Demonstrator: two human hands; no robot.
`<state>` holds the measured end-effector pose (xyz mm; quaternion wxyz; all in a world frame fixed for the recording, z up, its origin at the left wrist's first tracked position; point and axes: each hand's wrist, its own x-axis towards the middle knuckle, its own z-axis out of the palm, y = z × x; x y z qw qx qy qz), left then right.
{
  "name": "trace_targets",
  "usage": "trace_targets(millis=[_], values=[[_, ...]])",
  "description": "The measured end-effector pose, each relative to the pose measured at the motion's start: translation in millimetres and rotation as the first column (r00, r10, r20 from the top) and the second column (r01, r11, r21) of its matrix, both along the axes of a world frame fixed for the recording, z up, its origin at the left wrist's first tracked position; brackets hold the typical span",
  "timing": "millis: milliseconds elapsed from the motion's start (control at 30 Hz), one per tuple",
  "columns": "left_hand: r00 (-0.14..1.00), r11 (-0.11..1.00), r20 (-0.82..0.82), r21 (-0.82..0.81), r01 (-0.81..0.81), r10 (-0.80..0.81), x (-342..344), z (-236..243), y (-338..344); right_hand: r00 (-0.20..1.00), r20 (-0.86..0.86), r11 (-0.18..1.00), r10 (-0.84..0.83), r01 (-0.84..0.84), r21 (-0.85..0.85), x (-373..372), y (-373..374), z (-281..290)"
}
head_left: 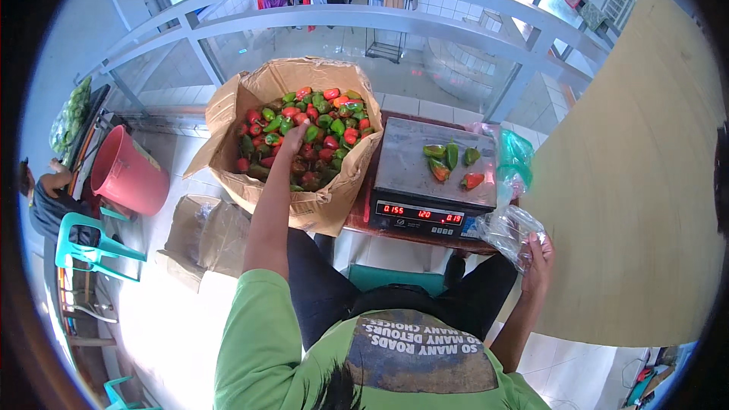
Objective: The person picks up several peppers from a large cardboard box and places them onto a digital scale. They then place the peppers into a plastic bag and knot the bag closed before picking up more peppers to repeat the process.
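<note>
A cardboard box [292,211] with folded-out flaps holds many red and green peppers [310,178]. My left hand [294,138] reaches over its near-left side and touches the peppers, close to a green one; its fingers are mostly hidden. To the right of the box stands a digital scale [399,159] with a flat metal top and a lit red display. Several green peppers [452,155] and a reddish pepper [472,181] lie on the metal top. Beside the scale's near-right corner, my right hand [538,258] is closed on a crumpled clear plastic bag [510,234].
Green plastic bags [516,156] lie right of the scale, near a tall tan panel [630,205]. A metal railing [364,21] runs behind. At left are a pink bin [130,171], a teal chair [91,247], an opened carton [199,235] and another person [53,193].
</note>
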<state>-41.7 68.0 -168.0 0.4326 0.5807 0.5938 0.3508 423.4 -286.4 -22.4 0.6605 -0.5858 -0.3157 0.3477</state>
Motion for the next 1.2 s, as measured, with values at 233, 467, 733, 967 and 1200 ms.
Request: trace_targets(millis=[233, 467, 733, 967, 1200], values=[[0.552, 0.966, -0.817, 0.246, 0.073, 0.166, 34.2, 15.3, -27.1, 1.0, -0.01, 0.998, -0.004, 0.003, -0.066, 1.3, -1.1, 2.6], [0.348, 0.807, -0.937, 0.177, 0.563, -0.038, 57.1, 20.9, -31.1, 0.993, -0.046, 0.99, 0.104, -0.108, -0.089, 11.0, -3.8, -5.5], [0.186, 0.748, -0.973, 0.223, 0.625, 0.134, 67.0, 11.2, -20.6, 1.0, -0.02, 0.999, 0.002, -0.003, -0.033, 0.0, 0.5, 1.1], [0.265, 0.88, -0.963, 0.092, 0.467, -0.04, 62.4, 11.5, -18.1, 0.999, -0.035, 0.999, -0.032, 0.031, -0.03, 2.9, -6.4, 2.9], [0.874, 0.896, -0.478, 0.423, 0.137, 0.092, 43.7, 57.1, -12.7, 0.998, -0.067, 1.0, 0.009, -0.01, -0.013, 0.8, -4.5, 2.5]])
